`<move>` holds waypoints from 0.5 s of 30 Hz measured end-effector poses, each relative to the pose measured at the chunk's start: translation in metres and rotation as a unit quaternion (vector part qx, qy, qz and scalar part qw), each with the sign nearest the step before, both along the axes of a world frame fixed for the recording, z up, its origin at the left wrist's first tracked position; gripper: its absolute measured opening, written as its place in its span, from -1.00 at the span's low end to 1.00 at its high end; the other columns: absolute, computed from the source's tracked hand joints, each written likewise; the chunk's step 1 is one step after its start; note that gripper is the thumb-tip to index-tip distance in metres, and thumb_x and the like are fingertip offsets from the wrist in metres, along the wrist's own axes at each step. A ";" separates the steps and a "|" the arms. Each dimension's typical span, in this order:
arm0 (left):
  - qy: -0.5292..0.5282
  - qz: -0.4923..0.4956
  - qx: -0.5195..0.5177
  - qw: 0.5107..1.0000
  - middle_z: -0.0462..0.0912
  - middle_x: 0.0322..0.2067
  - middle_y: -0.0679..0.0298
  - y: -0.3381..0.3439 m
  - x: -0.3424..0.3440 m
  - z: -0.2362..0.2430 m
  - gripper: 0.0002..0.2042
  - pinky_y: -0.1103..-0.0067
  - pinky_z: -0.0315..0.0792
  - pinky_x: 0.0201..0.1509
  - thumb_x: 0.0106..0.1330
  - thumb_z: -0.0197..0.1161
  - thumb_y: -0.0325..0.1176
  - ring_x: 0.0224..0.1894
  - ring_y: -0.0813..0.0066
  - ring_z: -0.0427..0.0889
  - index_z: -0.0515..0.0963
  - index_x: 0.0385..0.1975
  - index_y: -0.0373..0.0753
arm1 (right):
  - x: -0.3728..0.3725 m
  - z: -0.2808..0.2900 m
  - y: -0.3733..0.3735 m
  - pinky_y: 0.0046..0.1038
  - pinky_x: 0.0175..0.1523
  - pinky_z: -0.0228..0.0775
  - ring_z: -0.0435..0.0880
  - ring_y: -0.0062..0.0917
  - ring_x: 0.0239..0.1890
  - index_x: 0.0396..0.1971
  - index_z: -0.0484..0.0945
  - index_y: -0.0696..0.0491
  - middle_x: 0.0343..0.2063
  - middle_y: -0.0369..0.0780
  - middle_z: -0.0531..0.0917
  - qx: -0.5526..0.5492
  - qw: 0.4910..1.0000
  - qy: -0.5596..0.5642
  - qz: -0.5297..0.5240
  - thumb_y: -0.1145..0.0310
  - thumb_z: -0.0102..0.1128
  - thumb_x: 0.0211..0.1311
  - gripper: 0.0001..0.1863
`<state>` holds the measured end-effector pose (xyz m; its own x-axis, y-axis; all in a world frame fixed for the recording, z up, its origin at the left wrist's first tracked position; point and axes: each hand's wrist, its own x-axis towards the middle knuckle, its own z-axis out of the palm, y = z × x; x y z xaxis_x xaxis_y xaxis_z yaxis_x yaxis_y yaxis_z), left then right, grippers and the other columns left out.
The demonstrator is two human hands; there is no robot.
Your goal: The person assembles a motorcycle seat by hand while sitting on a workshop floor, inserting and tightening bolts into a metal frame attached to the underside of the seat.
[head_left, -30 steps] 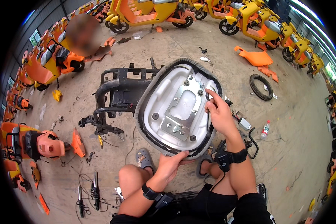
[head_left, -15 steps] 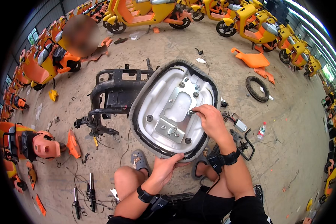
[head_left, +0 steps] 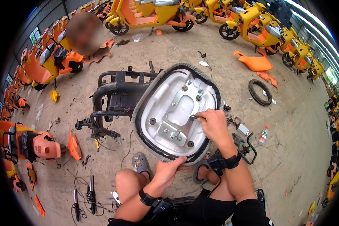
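Note:
An upturned seat (head_left: 158, 113) with a white plastic underside, grey rim and black edging is held over my knees. A silver metal plate (head_left: 171, 130) with bolts and a latch loop lies on it, among black rubber pads. My left hand (head_left: 170, 170) grips the seat's near edge from below, thumb on the rim. My right hand (head_left: 213, 124) is closed at the plate's right side, pinching a small dark metal piece (head_left: 193, 116) over a bolt there; its exact kind is unclear. Behind the seat stands a bare black scooter frame (head_left: 115, 94).
Rows of yellow-orange scooters (head_left: 254, 32) line the floor. Around me lie orange panels (head_left: 252, 62), a tyre (head_left: 270, 101), a silver box (head_left: 242, 129), a plastic bottle (head_left: 263, 135), a bent black bar (head_left: 254, 156), fork tubes (head_left: 91, 194) and cables. A blurred patch (head_left: 84, 33) hides something at upper left.
My right hand has moved down and left from the seat's right rim to the plate's right side. The seat has shifted slightly left and down; my left hand still holds it.

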<state>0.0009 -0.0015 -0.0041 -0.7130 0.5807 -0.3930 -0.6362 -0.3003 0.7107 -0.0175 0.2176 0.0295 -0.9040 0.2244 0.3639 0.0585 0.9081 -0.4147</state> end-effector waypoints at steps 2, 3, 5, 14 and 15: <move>0.001 0.001 -0.001 1.000 0.58 -0.02 0.04 0.000 0.000 0.000 -0.58 0.24 0.70 -0.10 0.24 0.15 -0.69 -0.04 0.16 0.66 0.35 0.12 -0.41 | 0.001 0.000 -0.002 -0.23 -0.13 0.42 0.64 -0.20 -0.30 -0.34 0.74 0.06 -0.46 -0.12 0.69 0.012 1.000 -0.003 -0.007 0.42 0.29 0.07 -0.85; 0.002 0.001 -0.001 1.000 0.58 -0.02 0.04 0.000 0.000 0.001 -0.58 0.24 0.70 -0.10 0.24 0.15 -0.69 -0.04 0.16 0.66 0.35 0.12 -0.41 | 0.001 0.000 -0.003 -0.22 -0.13 0.41 0.64 -0.20 -0.31 -0.35 0.74 0.05 -0.46 -0.12 0.69 0.018 1.000 -0.004 -0.011 0.41 0.30 0.07 -0.85; 0.002 0.004 0.003 1.000 0.58 -0.02 0.04 0.001 0.000 0.002 -0.59 0.23 0.70 -0.10 0.24 0.14 -0.70 -0.04 0.16 0.66 0.35 0.12 -0.41 | 0.003 0.001 -0.006 -0.26 -0.14 0.44 0.66 -0.19 -0.33 -0.33 0.73 0.07 -0.45 -0.11 0.70 0.006 1.000 -0.012 -0.018 0.40 0.31 0.07 -0.84; 0.009 0.003 0.008 1.000 0.57 -0.01 0.04 0.000 -0.001 0.004 -0.59 0.21 0.69 -0.08 0.25 0.14 -0.70 -0.04 0.16 0.66 0.35 0.12 -0.42 | 0.002 0.007 -0.015 -0.41 -0.23 0.53 0.73 -0.28 -0.42 -0.20 0.69 0.15 -0.46 -0.04 0.71 -0.196 0.978 -0.030 -0.065 0.41 0.32 0.05 -0.72; 0.008 0.001 0.010 1.000 0.57 -0.01 0.04 -0.001 -0.001 0.005 -0.59 0.21 0.69 -0.07 0.25 0.14 -0.70 -0.04 0.16 0.65 0.35 0.12 -0.42 | 0.001 0.007 -0.016 -0.42 -0.23 0.53 0.73 -0.30 -0.42 -0.19 0.69 0.15 -0.46 -0.05 0.71 -0.204 0.976 -0.033 -0.061 0.41 0.32 0.04 -0.72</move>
<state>-0.0001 -0.0027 0.0007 -0.7196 0.5872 -0.3706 -0.6250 -0.3153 0.7141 -0.0163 0.2020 0.0369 -0.8797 0.4466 0.1632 0.1952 0.6521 -0.7326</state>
